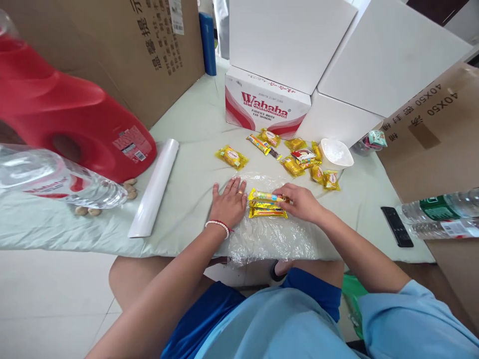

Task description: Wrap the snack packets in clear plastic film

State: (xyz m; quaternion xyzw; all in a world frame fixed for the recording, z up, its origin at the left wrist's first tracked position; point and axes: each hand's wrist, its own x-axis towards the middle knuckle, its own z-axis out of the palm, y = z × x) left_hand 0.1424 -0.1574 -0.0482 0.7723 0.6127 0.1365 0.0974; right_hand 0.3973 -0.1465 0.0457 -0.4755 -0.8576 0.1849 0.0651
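Observation:
A sheet of clear plastic film [277, 239] lies crinkled on the table in front of me, its near edge hanging over the front. On it sits a small group of yellow-wrapped snack sticks [267, 213], laid side by side. My right hand [301, 201] is closed, thumb and fingers pinching the right end of the uppermost snack stick [262, 196]. My left hand [229, 202] lies flat at the film's left edge, fingers spread and pointing away from me, just left of the sticks.
Yellow-wrapped snacks [293, 166] are scattered behind the film, beside a white bowl [337, 153]. A white roll [154, 189], a red jug [86, 114] and a water bottle [56, 174] are leftward. Boxes [267, 102] stand behind. A phone [397, 227] and bottles lie right.

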